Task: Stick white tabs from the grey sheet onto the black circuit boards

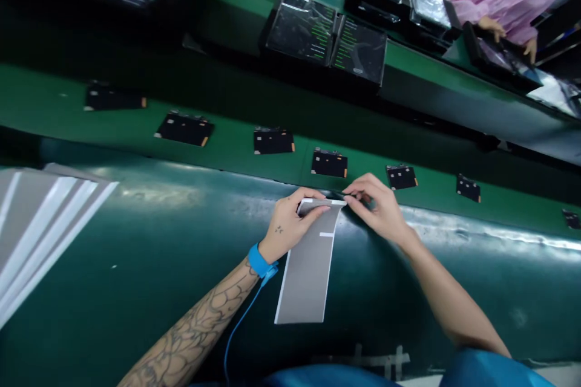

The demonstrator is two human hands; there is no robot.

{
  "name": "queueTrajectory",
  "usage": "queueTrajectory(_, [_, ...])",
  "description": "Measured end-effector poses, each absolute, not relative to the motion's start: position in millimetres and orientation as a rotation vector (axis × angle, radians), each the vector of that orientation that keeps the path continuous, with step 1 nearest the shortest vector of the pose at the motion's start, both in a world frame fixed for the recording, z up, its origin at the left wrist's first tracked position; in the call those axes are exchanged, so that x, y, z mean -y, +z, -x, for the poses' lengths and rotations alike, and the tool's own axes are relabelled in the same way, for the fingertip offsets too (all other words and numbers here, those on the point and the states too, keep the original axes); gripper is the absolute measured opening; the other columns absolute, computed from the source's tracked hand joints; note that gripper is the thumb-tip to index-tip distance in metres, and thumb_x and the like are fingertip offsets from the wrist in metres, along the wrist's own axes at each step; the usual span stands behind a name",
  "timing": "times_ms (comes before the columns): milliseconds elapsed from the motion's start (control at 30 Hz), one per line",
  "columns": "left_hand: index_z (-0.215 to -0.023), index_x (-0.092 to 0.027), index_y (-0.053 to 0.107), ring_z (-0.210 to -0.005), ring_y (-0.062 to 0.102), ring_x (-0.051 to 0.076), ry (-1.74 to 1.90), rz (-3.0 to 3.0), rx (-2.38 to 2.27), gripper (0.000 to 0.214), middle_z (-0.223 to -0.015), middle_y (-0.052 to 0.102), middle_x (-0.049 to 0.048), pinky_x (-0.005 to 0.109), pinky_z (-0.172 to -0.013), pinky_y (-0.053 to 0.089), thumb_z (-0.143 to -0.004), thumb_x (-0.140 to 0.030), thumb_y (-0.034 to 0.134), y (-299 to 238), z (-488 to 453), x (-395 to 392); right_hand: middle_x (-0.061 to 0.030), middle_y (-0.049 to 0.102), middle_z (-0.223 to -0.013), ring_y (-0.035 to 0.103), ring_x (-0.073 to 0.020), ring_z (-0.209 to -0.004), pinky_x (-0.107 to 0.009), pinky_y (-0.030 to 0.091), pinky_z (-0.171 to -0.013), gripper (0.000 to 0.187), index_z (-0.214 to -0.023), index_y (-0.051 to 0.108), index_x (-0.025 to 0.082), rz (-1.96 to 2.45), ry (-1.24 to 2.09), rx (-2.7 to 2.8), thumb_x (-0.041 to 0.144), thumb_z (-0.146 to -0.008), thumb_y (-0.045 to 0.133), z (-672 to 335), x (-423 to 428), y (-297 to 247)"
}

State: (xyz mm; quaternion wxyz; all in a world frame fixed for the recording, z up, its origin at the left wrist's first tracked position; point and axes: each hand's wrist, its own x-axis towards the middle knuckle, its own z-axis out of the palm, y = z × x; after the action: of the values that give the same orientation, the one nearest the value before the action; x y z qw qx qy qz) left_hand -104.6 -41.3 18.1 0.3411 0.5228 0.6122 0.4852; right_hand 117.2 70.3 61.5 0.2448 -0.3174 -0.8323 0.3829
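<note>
Both hands at the strip's (pixel 306 266) far end — left hand (pixel 287 225) pinching it, right hand (pixel 380 208) fingertips gripping its corner — bench (pixel 158 266) beneath.

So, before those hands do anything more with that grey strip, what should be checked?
1. Left hand holds the grey strip near its top end: ok.
2. Right hand pinches the strip's top corner: ok.
3. Blue wrist strap sits on the left wrist, cord attached: ok.
4. Strip's lower part lies flat on the dark bench: ok.
5. Whether a layer is lifting at the pinched corner: cannot tell.
6. Nearest black board on the green belt lies apart from both hands: ok.
</note>
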Motion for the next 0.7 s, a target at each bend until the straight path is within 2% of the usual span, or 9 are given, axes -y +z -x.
queueTrajectory(200, [-0.105,-0.024,0.075,-0.092,0.08,0.022,1.299,-1.366,-1.622,0.011,-0.101,0.083,0.0036,0.035,-0.085,0.064,-0.097,-0.031,0.078,16.7,111.4,43.7,-0.0059,0.069,-0.103,0.065,-0.02,-0.089,-0.037,0.059,-0.075,0.014,-0.107,0.075,0.027,0.828,1.079,2.255,0.037,-0.107,0.065,-78.6,-49.2,51.6])
queueTrajectory(433, [-0.105,-0.023,0.074,-0.092,0.079,0.022,1.322,-1.354,-1.622,0.011,-0.101,0.082,0.0037,0.035,-0.085,0.063,-0.097,-0.03,0.078,18.5,111.5,42.9,-0.0078,0.068,-0.107,0.066,-0.0233,-0.097,-0.042,0.057,-0.086,0.014,-0.111,0.069,0.026,0.815,0.917,2.358,0.033,-0.111,0.057,-78.1,-46.1,49.8])
queueTrajectory(700, [-0.104,-0.023,0.075,-0.089,0.079,0.023,1.311,-1.329,-1.646,0.015,-0.099,0.083,0.0041,0.034,-0.08,0.063,-0.096,-0.035,0.078,17.9,112.7,41.9,-0.0063,0.064,-0.103,0.061,-0.0203,-0.091,-0.037,0.054,-0.079,0.016,-0.105,0.067,0.025,0.888,1.091,2.219,0.038,-0.109,0.06,-84.6,-65.3,57.4])
